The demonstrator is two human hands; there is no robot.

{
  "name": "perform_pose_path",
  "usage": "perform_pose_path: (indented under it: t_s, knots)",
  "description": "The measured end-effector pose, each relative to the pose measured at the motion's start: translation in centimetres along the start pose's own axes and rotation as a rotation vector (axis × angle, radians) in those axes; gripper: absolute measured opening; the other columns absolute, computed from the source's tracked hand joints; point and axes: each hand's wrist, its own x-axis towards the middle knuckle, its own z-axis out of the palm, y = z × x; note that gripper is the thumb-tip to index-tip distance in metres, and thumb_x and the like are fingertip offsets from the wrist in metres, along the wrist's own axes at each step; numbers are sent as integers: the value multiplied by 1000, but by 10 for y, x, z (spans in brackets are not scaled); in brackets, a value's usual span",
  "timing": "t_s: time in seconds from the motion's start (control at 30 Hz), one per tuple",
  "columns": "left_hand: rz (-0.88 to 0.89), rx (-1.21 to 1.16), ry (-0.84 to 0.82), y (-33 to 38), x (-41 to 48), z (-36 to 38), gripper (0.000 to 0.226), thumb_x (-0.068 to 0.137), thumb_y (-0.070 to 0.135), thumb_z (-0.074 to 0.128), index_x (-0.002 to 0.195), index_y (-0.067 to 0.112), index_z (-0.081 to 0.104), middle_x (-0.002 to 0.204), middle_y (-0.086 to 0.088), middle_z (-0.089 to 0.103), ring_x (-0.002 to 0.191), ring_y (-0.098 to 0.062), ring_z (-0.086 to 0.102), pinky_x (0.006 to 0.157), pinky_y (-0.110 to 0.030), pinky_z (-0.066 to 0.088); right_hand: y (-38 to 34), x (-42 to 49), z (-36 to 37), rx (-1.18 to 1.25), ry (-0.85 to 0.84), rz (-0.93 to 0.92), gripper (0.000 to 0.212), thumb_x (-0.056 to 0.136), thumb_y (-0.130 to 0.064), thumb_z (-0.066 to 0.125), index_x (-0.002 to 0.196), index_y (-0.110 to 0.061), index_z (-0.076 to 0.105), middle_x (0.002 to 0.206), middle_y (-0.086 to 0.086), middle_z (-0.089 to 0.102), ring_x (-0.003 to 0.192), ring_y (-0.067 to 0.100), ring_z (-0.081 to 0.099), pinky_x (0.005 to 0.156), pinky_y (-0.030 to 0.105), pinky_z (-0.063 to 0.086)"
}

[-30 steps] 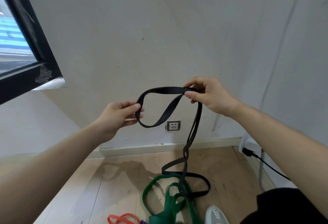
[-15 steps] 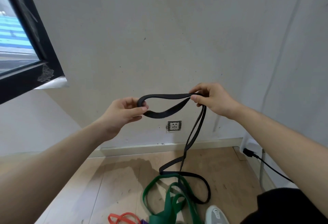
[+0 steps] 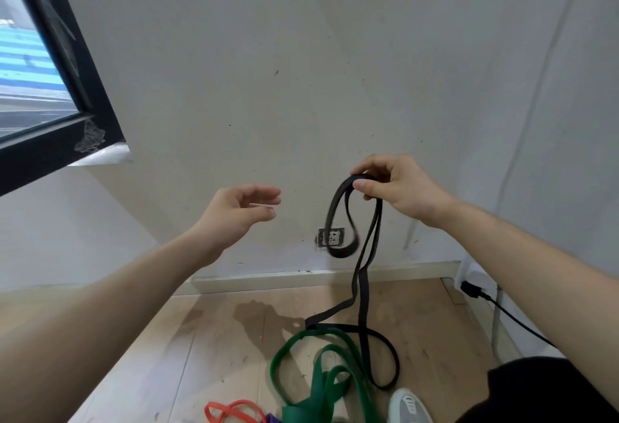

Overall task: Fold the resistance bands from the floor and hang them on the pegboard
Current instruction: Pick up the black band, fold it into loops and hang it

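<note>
Pale plaster wall, scuffed, with a black-framed window at upper left and a wall socket low down, near the skirting. Light wooden plank floor, marked with stains. Long black rubber resistance band: top pinched in the right hand, a short loop dangling, the rest trailing onto the floor. Green resistance band heaped beneath it. Orange resistance band at the bottom edge. Black power cable at right. Grey shoe. Left hand: loosely spread, holding nothing.
</note>
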Motion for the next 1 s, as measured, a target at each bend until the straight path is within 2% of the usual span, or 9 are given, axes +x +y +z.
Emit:
perform_pose_path:
  t_s: [0.23,0.37,0.47,0.6,0.7,0.77,0.87,0.93,1.0]
  knots:
    - [150,127,-144,16,-9,28,40,87,18,78,125,27,66,118,8,72,114,-7,66,102,-32,51,-22,-9,14,18,-224,-11,22,86,-9,76,107,-13,71,83,10,68,75,10,62,74,23,52]
    - [245,232,-272,20,-14,40,31,90,23,76,119,18,69,103,5,75,96,-7,69,87,-21,50,-31,-12,20,54,-337,-20,27,85,-3,75,110,-12,69,87,9,70,79,11,63,78,24,53]
    - [230,179,-245,23,-16,38,15,91,24,75,104,18,73,81,10,72,78,-2,66,74,-17,49,-33,-13,24,33,-365,-29,27,85,-2,75,110,-11,67,90,18,70,80,17,64,80,34,55]
    - [194,96,-215,26,-18,34,11,90,20,75,100,17,75,85,-1,74,82,-12,68,85,-33,56,-25,-12,34,16,-387,-7,29,83,1,74,109,-9,64,97,22,70,85,23,65,87,48,54]
    - [206,63,-168,29,-19,34,10,91,15,73,101,11,74,90,-9,74,82,-14,67,87,-36,55,-15,-13,45,-25,-452,34,27,83,2,71,108,-6,64,90,9,67,87,22,65,90,46,54]
    - [222,44,-105,32,-18,31,10,93,17,71,101,11,73,87,-8,72,83,-15,68,89,-36,54,-6,-14,50,-66,-471,67,25,85,-1,71,109,-9,66,95,12,68,93,26,67,94,42,55]
    - [243,-6,7,33,-12,20,11,96,21,67,102,13,72,84,-2,69,85,-14,68,94,-33,55,8,-8,48,-47,-440,125,24,85,-5,74,108,-11,69,108,20,68,104,33,66,98,48,53]
    - [247,-50,77,29,-8,14,10,97,21,66,102,14,72,83,2,68,83,-12,67,94,-33,55,17,-4,44,-23,-407,159,21,84,-8,76,104,-14,70,109,19,70,105,34,67,99,53,52]
    - [240,-124,143,28,-5,10,7,98,19,64,99,16,71,81,4,67,80,-11,66,91,-31,55,23,-3,42,-30,-410,180,18,84,-7,76,98,-17,70,104,14,72,101,29,69,98,49,54]
